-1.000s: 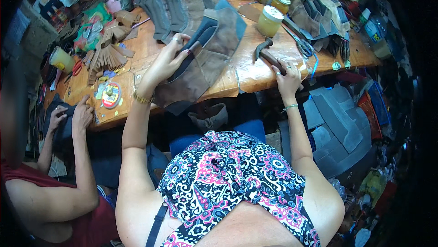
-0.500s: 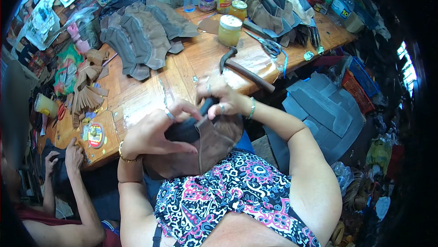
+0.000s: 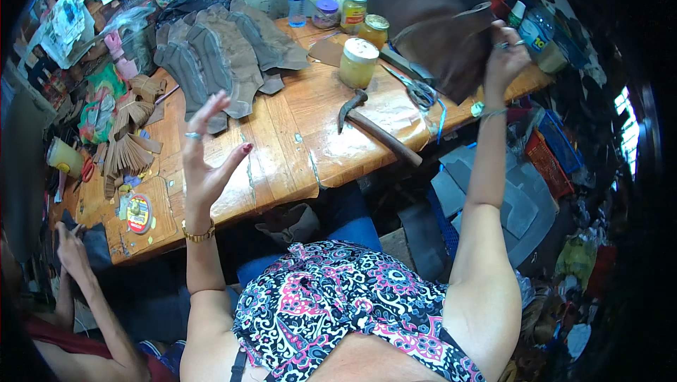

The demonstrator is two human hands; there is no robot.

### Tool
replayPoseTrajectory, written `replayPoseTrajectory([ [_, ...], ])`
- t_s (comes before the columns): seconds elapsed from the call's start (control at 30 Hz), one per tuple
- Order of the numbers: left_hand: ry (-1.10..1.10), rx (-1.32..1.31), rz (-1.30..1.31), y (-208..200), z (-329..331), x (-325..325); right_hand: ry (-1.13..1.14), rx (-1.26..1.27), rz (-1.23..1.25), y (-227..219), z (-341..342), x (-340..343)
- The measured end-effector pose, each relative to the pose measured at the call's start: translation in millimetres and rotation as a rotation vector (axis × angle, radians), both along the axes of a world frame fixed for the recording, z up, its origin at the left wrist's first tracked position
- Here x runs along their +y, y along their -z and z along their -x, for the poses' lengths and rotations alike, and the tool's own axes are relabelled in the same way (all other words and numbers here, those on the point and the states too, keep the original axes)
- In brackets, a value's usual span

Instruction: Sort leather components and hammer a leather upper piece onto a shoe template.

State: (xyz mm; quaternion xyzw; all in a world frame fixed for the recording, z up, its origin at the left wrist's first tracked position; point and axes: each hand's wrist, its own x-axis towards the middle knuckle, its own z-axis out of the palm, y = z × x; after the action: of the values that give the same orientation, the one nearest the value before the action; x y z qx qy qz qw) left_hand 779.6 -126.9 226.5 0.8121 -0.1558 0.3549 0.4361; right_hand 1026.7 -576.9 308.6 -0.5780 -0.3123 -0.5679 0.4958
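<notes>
My right hand [image 3: 508,61] is raised at the far right of the table and grips the edge of a brown leather shoe upper [image 3: 451,50]. The upper hangs in the air, partly smeared by motion, and covers the stack of pieces behind it. My left hand [image 3: 206,163] is held up over the table's left part, fingers apart, with nothing in it. Between the hands a hammer [image 3: 384,131] lies on the wooden table [image 3: 282,163]. Beside it are blue-handled scissors [image 3: 422,95] and a white-lidded jar [image 3: 358,68].
Several flat leather uppers [image 3: 218,57] lie at the back left. More jars [image 3: 352,14] and a water bottle [image 3: 296,4] line the back. A co-worker's hands [image 3: 70,248] hold dark material at the left. Dark grey sheets [image 3: 515,205] sit right of the table.
The brown upper has gone from my lap to the far right, carried by my right hand. My left hand has let go and risen leftward.
</notes>
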Motion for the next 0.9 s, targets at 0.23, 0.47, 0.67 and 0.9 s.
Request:
replayPoseTrajectory([
  [0.23, -0.022, 0.444, 0.046, 93.3, 0.4, 48.6, 0.675, 0.41, -0.279, -7.8, -148.5, -104.3],
  [0.47, -0.037, 0.489, -0.029, 89.6, 0.5, 59.4, 1.048, 0.812, 0.087, 69.6, -232.0, -170.9],
  [0.67, -0.192, 0.238, -0.143, 74.9, -56.3, 96.8, 1.228, 0.712, 0.156, 75.2, -214.5, -146.6],
  [0.9, -0.51, 0.381, -0.064, 82.7, -199.5, 160.4, 0.946, 0.466, 0.343, 84.4, -159.5, -126.1],
])
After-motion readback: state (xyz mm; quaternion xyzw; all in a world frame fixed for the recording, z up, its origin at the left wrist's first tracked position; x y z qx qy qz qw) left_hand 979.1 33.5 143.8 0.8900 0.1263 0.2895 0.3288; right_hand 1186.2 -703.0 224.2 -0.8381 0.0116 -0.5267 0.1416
